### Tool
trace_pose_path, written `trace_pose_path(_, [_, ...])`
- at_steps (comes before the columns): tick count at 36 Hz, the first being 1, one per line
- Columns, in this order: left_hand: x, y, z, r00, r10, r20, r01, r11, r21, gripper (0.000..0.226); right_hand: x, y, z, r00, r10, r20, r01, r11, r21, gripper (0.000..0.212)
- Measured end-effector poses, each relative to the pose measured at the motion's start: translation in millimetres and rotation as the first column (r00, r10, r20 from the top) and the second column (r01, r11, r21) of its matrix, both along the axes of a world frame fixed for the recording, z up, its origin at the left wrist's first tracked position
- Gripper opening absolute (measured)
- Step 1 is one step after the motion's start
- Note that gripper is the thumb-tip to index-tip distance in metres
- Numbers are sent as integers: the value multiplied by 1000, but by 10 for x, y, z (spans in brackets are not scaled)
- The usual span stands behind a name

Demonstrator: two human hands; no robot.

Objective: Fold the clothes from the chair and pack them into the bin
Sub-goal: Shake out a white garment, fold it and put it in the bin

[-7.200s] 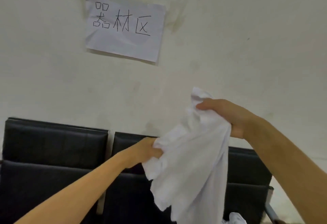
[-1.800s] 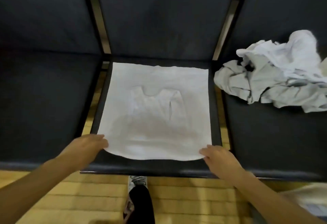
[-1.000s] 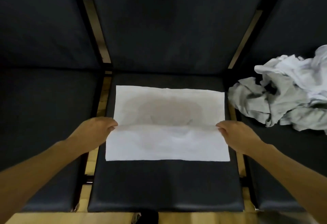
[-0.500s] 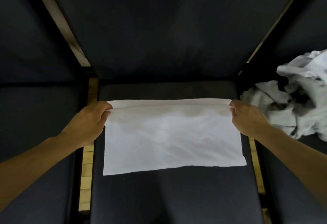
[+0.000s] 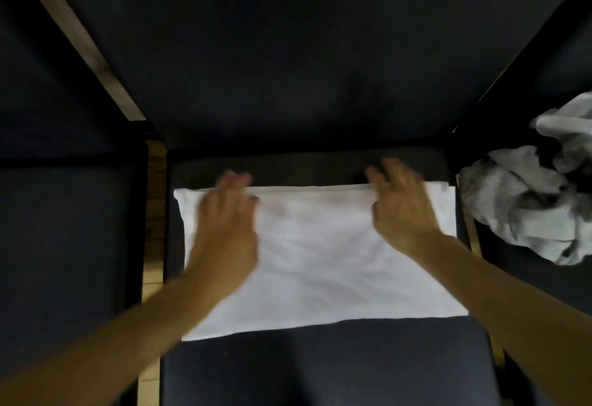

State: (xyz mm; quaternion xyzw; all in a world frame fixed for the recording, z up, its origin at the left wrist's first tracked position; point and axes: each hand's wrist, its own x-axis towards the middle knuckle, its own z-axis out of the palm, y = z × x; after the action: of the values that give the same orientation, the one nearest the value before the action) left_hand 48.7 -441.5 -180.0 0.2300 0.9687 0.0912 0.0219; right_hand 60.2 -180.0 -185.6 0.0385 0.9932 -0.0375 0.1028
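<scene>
A row of dark padded seats is seen from above. On the middle seat [image 5: 320, 370] a white garment [image 5: 320, 261], folded to a flat rectangle, is laid across the rear half of the cushion, its side edges close to the cushion's sides. The front part of the cushion is left uncovered. On the right seat [image 5: 544, 280] a crumpled heap of pale grey and white clothes [image 5: 525, 210] is piled. A wooden floor [image 5: 153, 232] is visible through the gap between the left seat [image 5: 64, 261] and the middle one.

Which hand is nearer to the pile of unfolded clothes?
Right. The right hand rests on the folded white cloth's right end, beside the pile; the left hand lies farther away.
</scene>
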Motion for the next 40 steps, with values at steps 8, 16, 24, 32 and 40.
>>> trace_pose_path(8, [874,452,-373,931,-245,270,273,959,-72,72,-156,-500,-71,980,159,117,-131,968,-215,47])
trace_pose_path(16, [359,-12,-478,876,-421,235,460,876,-148,106,148,-324,11,954,-191,231,229,962,-150,35])
trace_pose_path(24, [128,-173,-156,953,213,215,-156,955,-253,102,894,-636,129,592,-458,663,666,741,-83,53])
trace_pose_path(32, [416,-97,-59,511,547,663,-674,734,-86,51,893,-812,129,563,-663,493,826,473,-307,56])
trace_pose_path(40, [350,-54,-66,332,451,829,-752,657,-57,27,865,-716,39,485,-653,582,874,345,-342,25])
